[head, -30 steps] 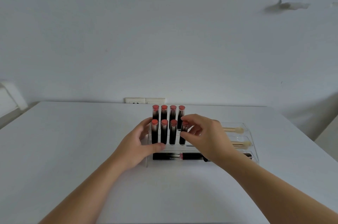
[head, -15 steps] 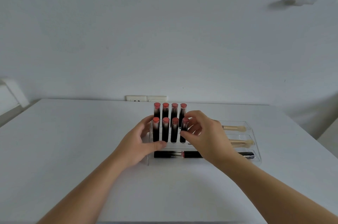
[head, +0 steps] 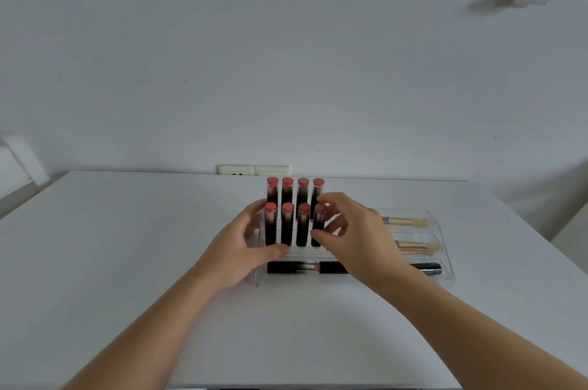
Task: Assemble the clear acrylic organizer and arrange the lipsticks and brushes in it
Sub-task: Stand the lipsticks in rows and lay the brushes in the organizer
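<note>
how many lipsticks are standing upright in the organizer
8. Four stand in the back row and four in the front row of the clear organizer. The right hand pinches the front right lipstick. None looks hidden.

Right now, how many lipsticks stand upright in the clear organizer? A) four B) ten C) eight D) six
C: the upright lipsticks stand in two rows of four in the organizer, the right hand pinching the front-right one, the left hand holding the left end.
</note>
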A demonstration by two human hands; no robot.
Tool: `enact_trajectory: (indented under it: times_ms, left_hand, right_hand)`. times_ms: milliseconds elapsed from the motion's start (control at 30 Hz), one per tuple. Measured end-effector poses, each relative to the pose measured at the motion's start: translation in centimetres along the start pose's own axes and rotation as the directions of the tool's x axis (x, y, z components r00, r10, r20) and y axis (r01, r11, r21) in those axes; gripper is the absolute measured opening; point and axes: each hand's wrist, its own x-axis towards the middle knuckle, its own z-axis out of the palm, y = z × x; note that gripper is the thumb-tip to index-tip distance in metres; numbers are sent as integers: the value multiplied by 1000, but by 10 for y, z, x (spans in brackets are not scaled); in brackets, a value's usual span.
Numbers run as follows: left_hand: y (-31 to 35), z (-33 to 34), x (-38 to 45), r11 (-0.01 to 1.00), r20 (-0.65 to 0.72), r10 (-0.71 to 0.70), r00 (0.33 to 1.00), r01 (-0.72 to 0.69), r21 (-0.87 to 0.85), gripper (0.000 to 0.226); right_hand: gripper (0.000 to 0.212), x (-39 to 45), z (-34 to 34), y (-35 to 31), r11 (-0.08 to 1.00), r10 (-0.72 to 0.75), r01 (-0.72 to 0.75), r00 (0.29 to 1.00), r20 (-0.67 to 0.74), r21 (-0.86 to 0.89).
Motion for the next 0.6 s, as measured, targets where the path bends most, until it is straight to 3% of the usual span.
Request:
enact_trajectory:
  times_ms: [433,600]
  left_hand:
    - [1,-1,0,1000,9,-3,1000,3,-30,86]
    - [1,-1,0,997,10,-40,999,41,-63,104]
  right_hand:
    - [55,-6,-9,3,1000,6,-5,1000,-27,10]
    - [22,-17,-31,7,995,-45,36,995,-86,-98]
